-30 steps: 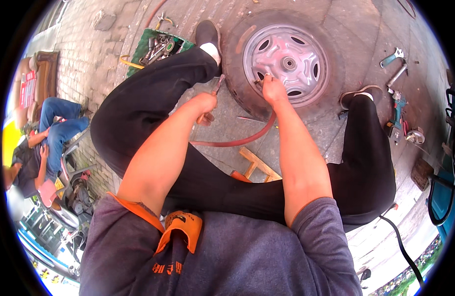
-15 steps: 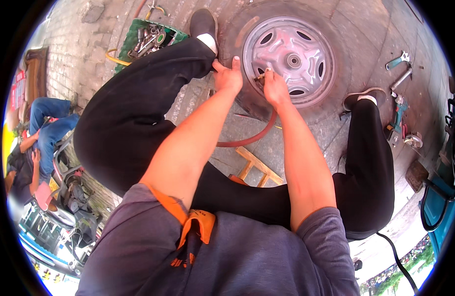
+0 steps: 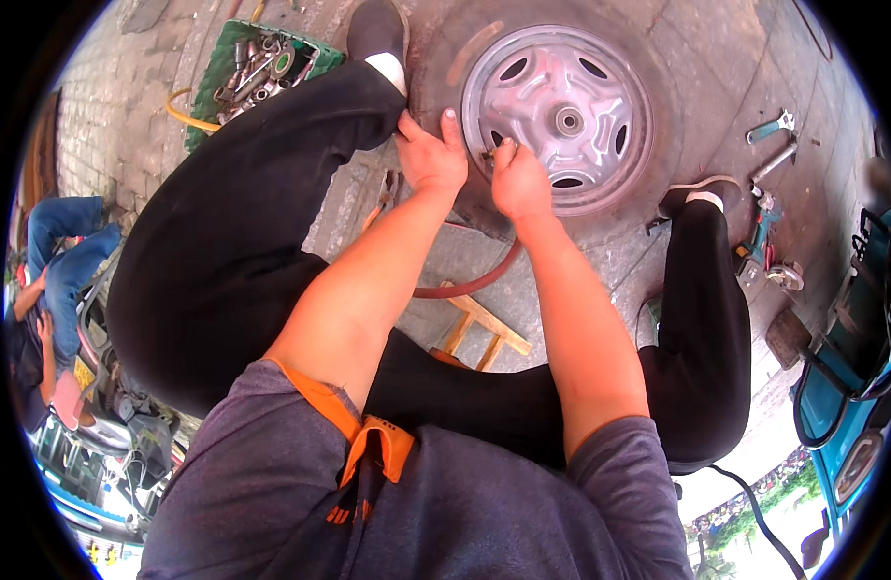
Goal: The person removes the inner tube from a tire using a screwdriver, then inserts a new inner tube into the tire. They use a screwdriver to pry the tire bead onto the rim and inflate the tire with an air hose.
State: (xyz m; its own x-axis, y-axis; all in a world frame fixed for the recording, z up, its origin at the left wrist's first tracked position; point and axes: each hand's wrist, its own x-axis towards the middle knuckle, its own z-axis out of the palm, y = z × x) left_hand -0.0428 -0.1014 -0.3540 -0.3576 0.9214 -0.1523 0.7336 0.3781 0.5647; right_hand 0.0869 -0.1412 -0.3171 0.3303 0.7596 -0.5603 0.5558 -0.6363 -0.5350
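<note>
Big tyre with its silver wheel rim lies flat on the paving at twelve o'clock. Green crate of sockets sits at eleven. A red hose curls below the hands. Left hand presses on the tyre, fingers spread. Right hand pinches something small at the rim's nine o'clock edge, too tiny to tell.

Valve hidden by hands
</note>
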